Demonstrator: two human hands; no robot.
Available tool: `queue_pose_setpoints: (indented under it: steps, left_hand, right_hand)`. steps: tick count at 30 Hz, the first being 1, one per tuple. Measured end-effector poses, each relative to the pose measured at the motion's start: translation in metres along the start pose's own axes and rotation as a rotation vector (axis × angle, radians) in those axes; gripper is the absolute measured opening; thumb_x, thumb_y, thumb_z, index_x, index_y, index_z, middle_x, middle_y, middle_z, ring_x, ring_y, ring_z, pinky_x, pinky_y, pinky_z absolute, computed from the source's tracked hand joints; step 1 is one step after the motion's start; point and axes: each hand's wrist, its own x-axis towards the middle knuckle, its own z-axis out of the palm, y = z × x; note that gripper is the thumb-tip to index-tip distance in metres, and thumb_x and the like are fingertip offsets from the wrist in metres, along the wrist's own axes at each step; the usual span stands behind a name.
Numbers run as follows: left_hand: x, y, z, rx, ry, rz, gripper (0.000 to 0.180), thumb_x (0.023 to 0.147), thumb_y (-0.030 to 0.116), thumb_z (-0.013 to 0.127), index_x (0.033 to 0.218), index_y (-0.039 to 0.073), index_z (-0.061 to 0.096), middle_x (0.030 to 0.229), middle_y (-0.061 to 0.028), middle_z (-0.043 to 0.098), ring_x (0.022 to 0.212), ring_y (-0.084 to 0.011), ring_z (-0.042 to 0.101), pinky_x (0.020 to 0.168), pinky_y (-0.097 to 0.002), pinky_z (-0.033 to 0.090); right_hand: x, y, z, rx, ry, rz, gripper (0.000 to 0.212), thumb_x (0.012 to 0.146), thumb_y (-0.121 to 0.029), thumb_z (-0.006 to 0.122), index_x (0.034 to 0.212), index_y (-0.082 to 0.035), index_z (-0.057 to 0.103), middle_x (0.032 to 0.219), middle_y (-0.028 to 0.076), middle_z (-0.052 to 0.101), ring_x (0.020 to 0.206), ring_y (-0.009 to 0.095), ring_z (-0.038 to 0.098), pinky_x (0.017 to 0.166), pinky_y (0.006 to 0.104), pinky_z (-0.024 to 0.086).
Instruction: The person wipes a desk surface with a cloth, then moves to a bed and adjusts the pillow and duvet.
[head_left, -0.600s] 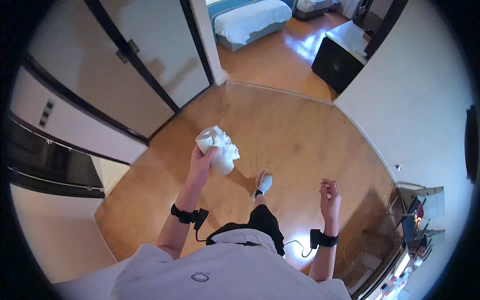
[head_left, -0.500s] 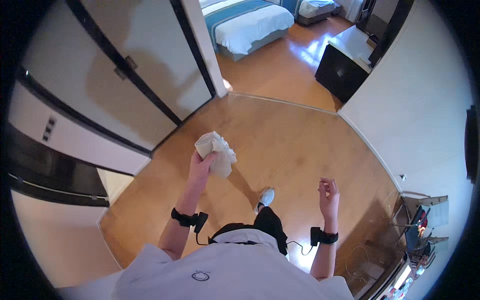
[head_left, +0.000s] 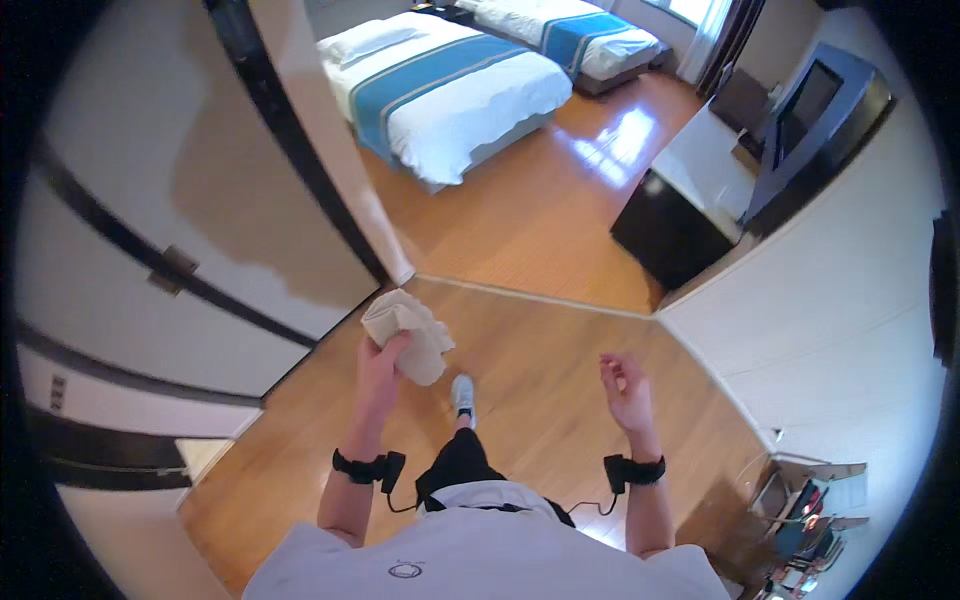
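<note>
My left hand (head_left: 378, 378) is closed round a folded off-white cloth (head_left: 410, 335), thumb on top, held out in front of me above the wooden floor. The cloth's loose, crumpled edge hangs to the right of the fingers. My right hand (head_left: 628, 392) is raised in the air at the right, its fingers loosely bent and a little apart, with nothing in them. A black band with a small box and a cable sits on each wrist.
Ahead past a floor strip (head_left: 530, 295) stand two beds, the nearer bed (head_left: 480, 110) with a blue runner. A black and white cabinet (head_left: 680, 230) juts out at the right. Sliding wardrobe doors (head_left: 200, 230) line the left. Near right, a chair rack with items (head_left: 810, 520) stands against the wall.
I have walked forward, so the beds and cabinet look nearer and the view has tilted up. The cloth stays in my left hand; my right hand remains raised without anything in it.
</note>
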Motion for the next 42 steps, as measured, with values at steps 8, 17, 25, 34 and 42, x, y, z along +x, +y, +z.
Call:
queue_pose_setpoints:
  steps: [8, 17, 25, 34, 42]
  left_hand:
    - [0.283, -0.013, 0.123, -0.008, -0.142, -0.068, 0.045, 0.089, 0.005, 0.065, 0.131, 0.003, 0.050, 0.122, -0.0072, 0.061, 0.110, -0.0202, 0.062, 0.093, -0.0364, 0.053]
    - [0.492, -0.014, 0.330, 0.164, -0.328, -0.204, 0.044, 0.088, 0.007, 0.066, 0.130, 0.005, 0.052, 0.121, -0.0060, 0.062, 0.110, -0.0185, 0.062, 0.091, -0.0344, 0.053]
    - [0.659, -0.022, 0.508, 0.243, -0.278, -0.141, 0.045, 0.088, 0.005, 0.065, 0.131, 0.003, 0.051, 0.121, -0.0058, 0.061, 0.111, -0.0184, 0.061, 0.094, -0.0333, 0.051]
    - [0.887, -0.035, 0.652, 0.191, -0.378, -0.204, 0.044, 0.090, 0.006, 0.061, 0.132, 0.003, 0.050, 0.124, -0.0059, 0.059, 0.115, -0.0172, 0.057, 0.096, -0.0321, 0.047]
    - [1.112, -0.102, 0.848, 0.099, -0.692, -0.482, 0.043, 0.094, 0.011, 0.060, 0.135, 0.006, 0.048, 0.125, -0.0039, 0.059, 0.116, -0.0159, 0.057, 0.098, -0.0329, 0.046]
  right_hand:
    - [0.223, 0.031, -0.019, -0.086, 0.047, 0.141, 0.015, 0.093, -0.006, 0.061, 0.108, -0.003, 0.062, 0.096, 0.012, 0.064, 0.079, 0.022, 0.064, 0.072, 0.0323, 0.052]
    - [0.447, 0.121, -0.048, 0.003, 0.150, 0.197, 0.018, 0.092, -0.007, 0.062, 0.110, -0.004, 0.062, 0.092, 0.012, 0.061, 0.077, 0.024, 0.062, 0.068, 0.0337, 0.051]
    - [0.700, 0.219, -0.109, 0.039, 0.144, 0.108, 0.015, 0.092, -0.008, 0.062, 0.108, -0.005, 0.062, 0.093, 0.011, 0.060, 0.078, 0.023, 0.065, 0.067, 0.0332, 0.052]
    - [0.950, 0.267, -0.127, -0.015, 0.102, -0.024, 0.018, 0.090, -0.010, 0.064, 0.107, -0.006, 0.061, 0.097, 0.010, 0.060, 0.087, 0.026, 0.065, 0.075, 0.0354, 0.053]
    - [1.163, 0.331, -0.149, -0.139, 0.221, 0.018, 0.029, 0.086, -0.011, 0.069, 0.113, -0.006, 0.059, 0.115, 0.011, 0.060, 0.109, 0.032, 0.059, 0.092, 0.0412, 0.050]
